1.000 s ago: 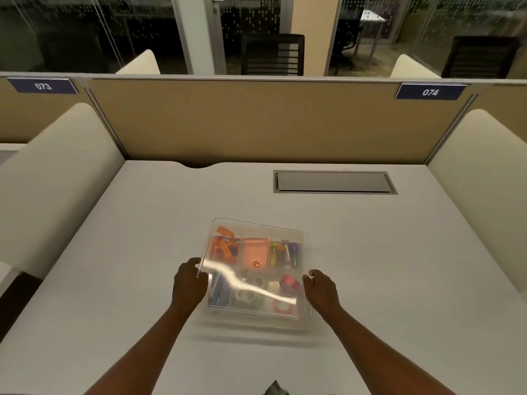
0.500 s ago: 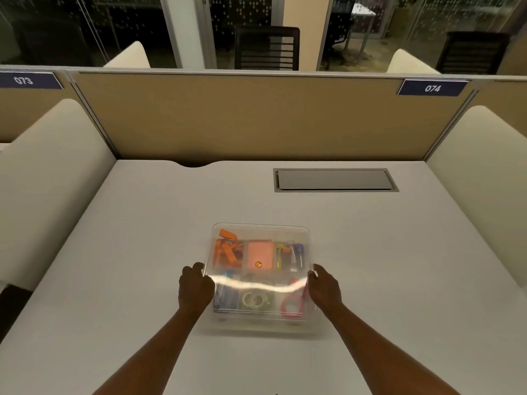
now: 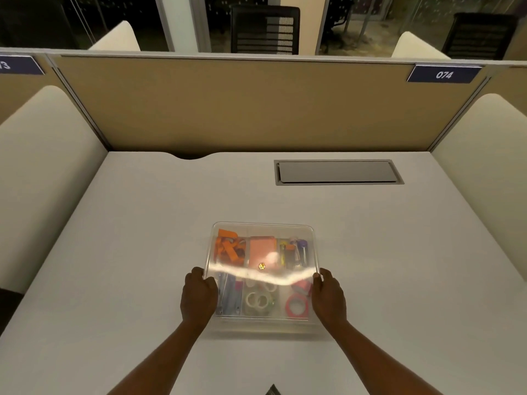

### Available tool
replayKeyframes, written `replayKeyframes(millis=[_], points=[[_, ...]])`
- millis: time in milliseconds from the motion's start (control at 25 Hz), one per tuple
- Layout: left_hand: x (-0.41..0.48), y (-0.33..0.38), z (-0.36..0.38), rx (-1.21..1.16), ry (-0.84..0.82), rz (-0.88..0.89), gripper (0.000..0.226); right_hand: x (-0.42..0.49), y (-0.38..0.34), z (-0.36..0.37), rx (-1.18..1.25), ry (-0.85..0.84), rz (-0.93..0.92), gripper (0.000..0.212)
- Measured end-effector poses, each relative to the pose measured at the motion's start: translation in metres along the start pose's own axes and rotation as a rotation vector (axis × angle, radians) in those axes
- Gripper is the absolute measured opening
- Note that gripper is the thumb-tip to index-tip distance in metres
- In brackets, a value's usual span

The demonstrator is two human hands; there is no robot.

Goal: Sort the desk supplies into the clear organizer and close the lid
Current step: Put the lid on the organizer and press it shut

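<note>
**Both hands on the lid of the filled organizer**

The pale grey surface (image 3: pixel 142 252) is backed along its far edge by a tan partition (image 3: pixel 242 109), with cream side panels (image 3: pixel 42 166) at its left and right edges. A grey hatch (image 3: pixel 338 171) is set flush near the far edge, right of the middle.

The clear organizer (image 3: pixel 263 323) rests on the surface, closer to the near edge than the far one and about midway between left and right. The clear lid (image 3: pixel 262 228) lies over it, with a bright band of glare across it. Whether it is fully seated cannot be told.

The left hand (image 3: pixel 198 297) has its grip clamped on the lid's left edge, fingers curled. The right hand (image 3: pixel 328 297) is clamped on the right edge in the same way.

Through the lid:
- Far row: orange pieces (image 3: pixel 228 248) at left, a pink block (image 3: pixel 262 249) in the middle, upright markers (image 3: pixel 296 249) at right.
- Near row: blue pens (image 3: pixel 228 297), pale tape rolls (image 3: pixel 258 300), a red roll (image 3: pixel 296 306).
</note>
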State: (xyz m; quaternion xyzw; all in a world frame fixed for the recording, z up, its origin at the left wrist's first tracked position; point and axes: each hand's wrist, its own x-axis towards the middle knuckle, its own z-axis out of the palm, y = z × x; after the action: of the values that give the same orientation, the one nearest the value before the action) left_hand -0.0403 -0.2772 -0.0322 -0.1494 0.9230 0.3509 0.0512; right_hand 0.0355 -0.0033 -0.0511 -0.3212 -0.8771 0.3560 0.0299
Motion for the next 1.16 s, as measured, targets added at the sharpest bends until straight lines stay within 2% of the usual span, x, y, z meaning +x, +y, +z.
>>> replayKeyframes(millis=[240, 560, 640, 720, 800, 920, 1000, 1160], points=[[-0.011, -0.008, 0.005, -0.013, 0.030, 0.005, 0.015, -0.014, 0.004, 0.001, -0.056, 0.017, -0.027, 0.016], [-0.015, -0.014, 0.011, 0.025, 0.050, 0.024, 0.013, -0.011, 0.009, 0.009, -0.114, 0.017, -0.038, 0.018], [-0.013, -0.013, 0.008, 0.008, 0.051, 0.030, 0.022, -0.007, 0.006, 0.008, -0.123, 0.030, -0.031, 0.029], [-0.002, -0.011, 0.006, 0.085, 0.082, 0.159, 0.045, 0.005, 0.001, 0.006, -0.190, 0.055, -0.100, 0.052], [0.018, 0.000, 0.007, 0.219, 0.079, 0.331, 0.063, 0.026, -0.010, 0.005, -0.288, 0.037, -0.246, 0.067], [0.055, 0.027, 0.019, 0.408, -0.049, 0.557, 0.075, 0.058, -0.033, 0.012, -0.424, -0.085, -0.456, 0.072], [0.072, 0.033, 0.031, 0.508, -0.104, 0.667, 0.079, 0.073, -0.041, 0.019, -0.517, -0.130, -0.524, 0.075], [0.080, 0.030, 0.036, 0.600, -0.129, 0.697, 0.087, 0.080, -0.042, 0.023, -0.552, -0.134, -0.566, 0.080]])
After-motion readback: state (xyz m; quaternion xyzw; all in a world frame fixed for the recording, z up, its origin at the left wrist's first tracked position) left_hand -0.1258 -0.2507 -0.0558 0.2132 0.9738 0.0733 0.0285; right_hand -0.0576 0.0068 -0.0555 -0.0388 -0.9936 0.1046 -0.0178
